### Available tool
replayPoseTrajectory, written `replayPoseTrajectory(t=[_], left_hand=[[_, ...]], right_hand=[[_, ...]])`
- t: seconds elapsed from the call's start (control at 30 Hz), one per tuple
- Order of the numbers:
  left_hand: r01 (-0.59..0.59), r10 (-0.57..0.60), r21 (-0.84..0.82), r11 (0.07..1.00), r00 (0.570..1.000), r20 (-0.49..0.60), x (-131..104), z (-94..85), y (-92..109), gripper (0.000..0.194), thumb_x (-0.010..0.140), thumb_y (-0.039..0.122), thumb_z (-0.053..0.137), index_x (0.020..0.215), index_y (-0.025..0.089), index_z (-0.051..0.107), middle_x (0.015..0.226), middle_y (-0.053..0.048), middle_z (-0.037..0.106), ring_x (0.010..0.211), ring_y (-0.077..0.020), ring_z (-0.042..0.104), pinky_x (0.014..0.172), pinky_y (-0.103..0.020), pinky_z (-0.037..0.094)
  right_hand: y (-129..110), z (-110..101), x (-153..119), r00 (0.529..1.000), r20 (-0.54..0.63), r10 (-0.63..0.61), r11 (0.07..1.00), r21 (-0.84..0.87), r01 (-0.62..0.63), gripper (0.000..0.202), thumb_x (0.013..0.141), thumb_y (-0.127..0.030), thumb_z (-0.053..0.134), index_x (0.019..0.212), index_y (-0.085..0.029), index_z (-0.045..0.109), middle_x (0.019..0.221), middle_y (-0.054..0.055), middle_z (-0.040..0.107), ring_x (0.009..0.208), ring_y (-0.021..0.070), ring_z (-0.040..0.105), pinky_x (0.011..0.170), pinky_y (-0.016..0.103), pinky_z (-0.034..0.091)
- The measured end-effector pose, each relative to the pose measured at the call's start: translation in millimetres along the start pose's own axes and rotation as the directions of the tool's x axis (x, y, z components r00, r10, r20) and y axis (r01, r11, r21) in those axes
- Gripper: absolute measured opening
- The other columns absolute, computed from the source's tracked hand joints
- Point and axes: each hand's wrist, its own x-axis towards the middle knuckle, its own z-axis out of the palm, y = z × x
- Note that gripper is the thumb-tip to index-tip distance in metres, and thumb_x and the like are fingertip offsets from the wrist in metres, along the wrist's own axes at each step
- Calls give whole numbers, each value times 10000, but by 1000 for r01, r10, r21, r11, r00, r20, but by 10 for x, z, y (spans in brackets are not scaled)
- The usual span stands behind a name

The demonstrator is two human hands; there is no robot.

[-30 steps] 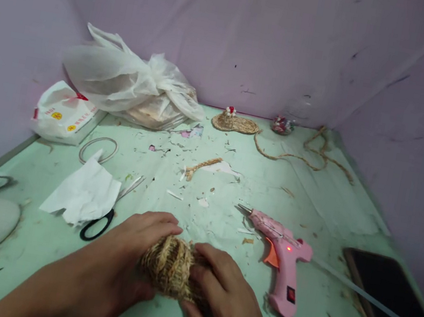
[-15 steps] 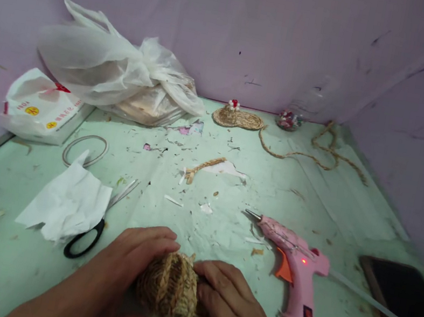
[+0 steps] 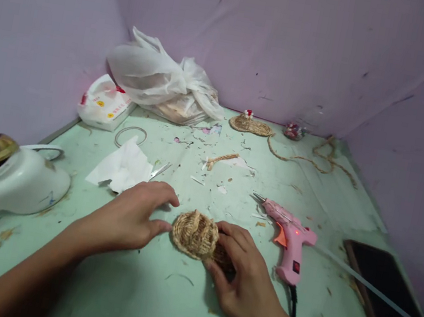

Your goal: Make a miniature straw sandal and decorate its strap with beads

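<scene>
A small woven straw slipper (image 3: 195,235) lies on the green tabletop with its rounded toe to the left and braided strips across its top. My right hand (image 3: 244,273) grips its heel end, fingers over the far side and thumb on the near side, covering much of that end. At the toe, my left hand (image 3: 140,217) is open, thumb and fingers spread apart. Its thumb tip is right beside the slipper's edge; whether it touches I cannot tell. To the right lies a pink glue gun (image 3: 288,237) with a red light on and a glue stick in its back.
At the back are a white plastic bag (image 3: 167,85), a straw sole (image 3: 250,126) with beads and a jar of beads (image 3: 294,131). Scissors (image 3: 159,170) lie partly under white paper (image 3: 124,165). A phone (image 3: 386,309) is at right, a white appliance (image 3: 27,180) at left.
My left hand has let go of the slipper and moved left of it, fingers spreading. The right hand still holds the heel end. The camera view has shifted, showing more of the left side.
</scene>
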Motion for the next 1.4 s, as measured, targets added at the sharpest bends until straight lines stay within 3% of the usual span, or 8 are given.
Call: replayPoseTrajectory(t=[0.17,0.23,0.33,0.43,0.63,0.8,1.1,1.4], left_hand=[[114,-116,42,993,993,28,3,-5,34,224,699,302,626,892,193,597,927,-51,631,864,-249,578,764,-384,455],[71,-73,46,996,997,26,-7,44,58,262,697,292,631,931,188,580,958,-60,617,885,-251,566,777,-384,444],[-82,82,41,996,997,9,-21,142,107,361,679,248,653,1014,198,528,1058,-69,568,971,-253,525,843,-391,414],[-177,178,65,982,984,-7,-21,232,142,305,661,213,661,927,203,512,1052,-63,543,970,-251,508,854,-395,403],[-202,202,4,979,979,-34,19,327,137,142,647,131,646,750,185,565,1024,-51,541,931,-227,519,831,-368,419],[-209,208,-4,978,977,-48,31,373,157,160,648,127,648,792,195,640,1009,-49,558,934,-237,524,828,-395,423],[-225,226,27,974,956,-188,58,531,74,214,620,133,625,808,209,693,1083,-79,583,1004,-276,515,884,-466,395],[-196,193,-14,980,975,-110,109,467,101,237,616,118,612,813,224,690,1024,-72,600,930,-273,524,818,-474,420]], right_hand=[[3,-13,-5,1000,-8,-30,999,-33,30,256,725,-147,597,977,-136,556,1122,157,568,1062,257,502,886,426,460],[-8,-14,-1,999,-23,-44,998,-45,43,277,686,-136,613,957,-141,555,1120,159,571,1057,261,507,888,429,459],[-40,6,12,997,-48,-56,996,-70,52,309,644,-129,625,944,-143,554,1099,156,578,1046,267,512,881,423,461],[-77,43,23,997,-74,-35,994,-105,27,285,642,-163,643,914,-141,560,1045,150,598,998,272,525,849,418,469],[-102,92,14,991,-131,-6,993,-114,-9,247,642,-170,623,885,-180,578,1022,107,611,931,255,544,771,399,486],[-124,88,22,991,-136,0,995,-102,-14,233,643,-158,611,874,-182,606,1047,99,597,939,248,537,776,396,473],[-135,128,61,980,-199,10,992,-125,-36,164,647,-139,609,805,-164,647,976,111,622,870,258,551,705,409,471],[-116,135,100,982,-186,14,995,-94,-32,161,656,-96,587,795,-172,614,984,106,622,881,249,561,712,409,499]])
